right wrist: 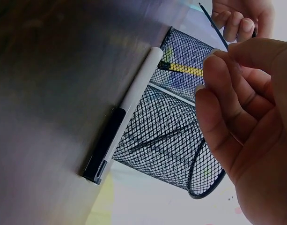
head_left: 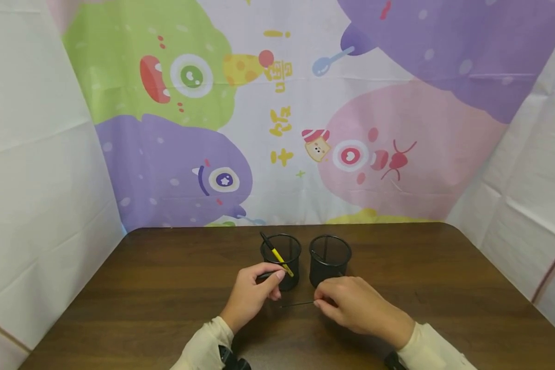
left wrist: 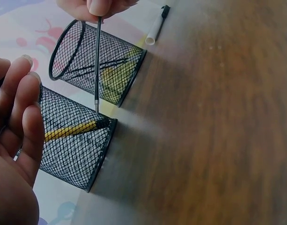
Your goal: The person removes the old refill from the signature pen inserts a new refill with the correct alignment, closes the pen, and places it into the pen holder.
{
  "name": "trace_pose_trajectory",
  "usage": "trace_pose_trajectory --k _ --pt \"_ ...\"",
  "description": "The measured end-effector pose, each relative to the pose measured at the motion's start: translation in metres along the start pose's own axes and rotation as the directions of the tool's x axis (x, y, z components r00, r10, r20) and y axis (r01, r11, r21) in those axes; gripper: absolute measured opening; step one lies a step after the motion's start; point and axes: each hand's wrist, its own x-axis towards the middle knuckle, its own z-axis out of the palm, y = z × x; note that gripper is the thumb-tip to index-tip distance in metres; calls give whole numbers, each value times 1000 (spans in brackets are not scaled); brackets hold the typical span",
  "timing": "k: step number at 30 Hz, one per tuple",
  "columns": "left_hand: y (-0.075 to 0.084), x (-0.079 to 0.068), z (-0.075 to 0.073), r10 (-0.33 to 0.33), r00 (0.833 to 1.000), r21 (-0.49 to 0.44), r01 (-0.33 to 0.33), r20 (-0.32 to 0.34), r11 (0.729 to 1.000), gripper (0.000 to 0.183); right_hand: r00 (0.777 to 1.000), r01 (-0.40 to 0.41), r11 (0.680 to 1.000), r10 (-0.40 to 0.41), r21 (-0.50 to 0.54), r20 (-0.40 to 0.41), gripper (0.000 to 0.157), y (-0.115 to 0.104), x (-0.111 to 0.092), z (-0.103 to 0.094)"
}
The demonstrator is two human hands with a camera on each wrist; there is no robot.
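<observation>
My right hand (head_left: 358, 306) pinches a thin black pen refill (head_left: 297, 304) between thumb and forefinger; its metal tip points left, towards my left hand (head_left: 252, 293). A dark pen-like piece (head_left: 263, 276) is gripped in the left hand, mostly hidden by the fingers. Just beyond that hand stands a black mesh pen cup (head_left: 292, 280) with a yellow and black pen (head_left: 277, 254) leaning inside. Another mesh cup (head_left: 330, 263) stands upright beside it, behind the right hand, with a thin dark stick (right wrist: 157, 139) visible through its mesh.
A white pen with a black end (right wrist: 129, 112) lies on the wooden table (head_left: 166, 288) next to the right cup, hidden from the head view by my right hand. A cartoon-printed cloth (head_left: 277, 195) hangs at the table's back edge, with white cloth on both sides.
</observation>
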Motion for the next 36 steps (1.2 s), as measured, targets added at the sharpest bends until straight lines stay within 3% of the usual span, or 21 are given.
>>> trace_pose_trajectory --k 23,36 --pt "3 -1 0 -12 1000 8 12 4 1000 25 1000 -9 1000 9 -8 -6 10 1 1 1" --pt "0 1 1 -18 1000 20 18 24 1000 26 999 -28 999 29 -20 41 11 0 -1 -1"
